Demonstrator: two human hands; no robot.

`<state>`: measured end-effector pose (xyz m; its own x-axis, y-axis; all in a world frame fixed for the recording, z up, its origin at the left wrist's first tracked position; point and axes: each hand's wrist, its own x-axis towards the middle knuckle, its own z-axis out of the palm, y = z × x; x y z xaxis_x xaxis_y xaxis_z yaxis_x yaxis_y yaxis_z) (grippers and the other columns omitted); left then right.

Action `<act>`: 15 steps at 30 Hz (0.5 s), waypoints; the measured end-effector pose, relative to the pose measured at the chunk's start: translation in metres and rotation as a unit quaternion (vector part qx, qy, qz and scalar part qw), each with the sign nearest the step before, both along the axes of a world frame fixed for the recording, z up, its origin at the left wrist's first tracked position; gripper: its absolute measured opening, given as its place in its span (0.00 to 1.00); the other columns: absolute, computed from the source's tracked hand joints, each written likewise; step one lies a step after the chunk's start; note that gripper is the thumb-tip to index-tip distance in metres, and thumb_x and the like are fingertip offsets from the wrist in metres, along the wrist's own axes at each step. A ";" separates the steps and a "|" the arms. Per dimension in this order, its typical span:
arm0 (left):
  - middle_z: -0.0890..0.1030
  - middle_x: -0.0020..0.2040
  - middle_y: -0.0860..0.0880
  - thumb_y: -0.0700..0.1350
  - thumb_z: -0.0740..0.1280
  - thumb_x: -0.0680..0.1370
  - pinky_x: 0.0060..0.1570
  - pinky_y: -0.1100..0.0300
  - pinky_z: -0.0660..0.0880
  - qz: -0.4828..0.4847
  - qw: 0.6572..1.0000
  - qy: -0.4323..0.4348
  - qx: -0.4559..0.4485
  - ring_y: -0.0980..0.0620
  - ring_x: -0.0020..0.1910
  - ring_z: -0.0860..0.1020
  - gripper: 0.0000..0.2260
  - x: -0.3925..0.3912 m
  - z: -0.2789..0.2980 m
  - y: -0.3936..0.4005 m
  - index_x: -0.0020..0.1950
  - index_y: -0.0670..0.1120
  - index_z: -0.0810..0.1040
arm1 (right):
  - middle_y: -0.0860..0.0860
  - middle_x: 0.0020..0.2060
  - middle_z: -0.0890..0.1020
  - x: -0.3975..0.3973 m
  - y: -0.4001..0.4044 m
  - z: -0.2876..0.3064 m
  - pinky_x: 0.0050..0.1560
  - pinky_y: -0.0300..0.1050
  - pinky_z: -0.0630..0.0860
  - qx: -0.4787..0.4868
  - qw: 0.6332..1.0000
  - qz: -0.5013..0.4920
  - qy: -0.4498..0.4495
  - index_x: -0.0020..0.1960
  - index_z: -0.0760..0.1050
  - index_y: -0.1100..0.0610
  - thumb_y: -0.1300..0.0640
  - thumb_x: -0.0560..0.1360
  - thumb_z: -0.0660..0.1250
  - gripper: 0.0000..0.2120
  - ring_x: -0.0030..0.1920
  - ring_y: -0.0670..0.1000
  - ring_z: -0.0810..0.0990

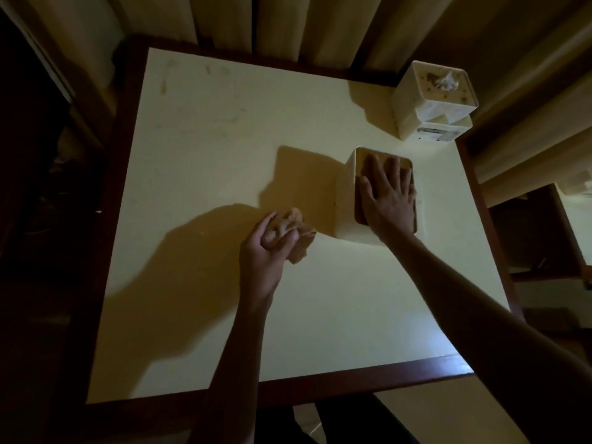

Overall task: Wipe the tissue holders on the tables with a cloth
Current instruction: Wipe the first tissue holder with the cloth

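A cream box-shaped tissue holder (346,200) with a brown top panel stands right of the table's middle. My right hand (387,197) lies flat on that top panel, fingers straight and spread. Just left of the holder, my left hand (266,251) grips a crumpled tan cloth (296,233), which sits close to the holder's left side. A second cream tissue holder (432,100) with a tissue poking from its speckled top stands at the table's far right corner.
The cream table (198,149) has a dark wooden rim. Beige curtains (288,24) hang right behind its far edge. Another table's corner (573,225) shows at the right. Dark furniture lies to the left.
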<state>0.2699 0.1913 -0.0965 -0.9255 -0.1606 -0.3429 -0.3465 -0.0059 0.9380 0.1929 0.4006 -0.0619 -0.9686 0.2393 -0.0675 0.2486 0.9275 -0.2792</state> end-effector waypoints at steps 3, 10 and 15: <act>0.80 0.53 0.55 0.48 0.74 0.72 0.48 0.68 0.74 0.016 0.999 -0.009 -0.035 0.56 0.52 0.79 0.17 -0.005 -0.005 -0.002 0.60 0.50 0.77 | 0.50 0.78 0.45 -0.001 0.021 0.000 0.74 0.59 0.42 0.000 0.998 0.056 0.008 0.77 0.47 0.41 0.36 0.78 0.45 0.29 0.77 0.55 0.40; 0.82 0.47 0.55 0.46 0.72 0.73 0.49 0.63 0.76 0.031 0.998 0.038 -0.026 0.56 0.48 0.80 0.10 -0.013 -0.008 0.023 0.53 0.50 0.80 | 0.49 0.78 0.49 -0.010 0.047 -0.002 0.76 0.58 0.43 0.016 0.986 0.165 0.035 0.77 0.49 0.43 0.31 0.76 0.39 0.32 0.78 0.53 0.43; 0.80 0.50 0.62 0.46 0.70 0.75 0.49 0.72 0.74 0.064 0.995 0.078 -0.026 0.68 0.50 0.77 0.12 -0.014 -0.008 0.045 0.59 0.54 0.78 | 0.51 0.78 0.52 -0.018 0.066 -0.008 0.75 0.62 0.48 0.010 0.964 0.263 0.040 0.78 0.51 0.46 0.33 0.78 0.40 0.32 0.78 0.52 0.44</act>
<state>0.2556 0.2364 -0.1050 -0.9374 -0.2948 -0.1853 -0.1965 0.0087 0.9805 0.1754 0.4668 -0.0700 -0.9581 -0.2863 0.0117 -0.2795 0.9248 -0.2580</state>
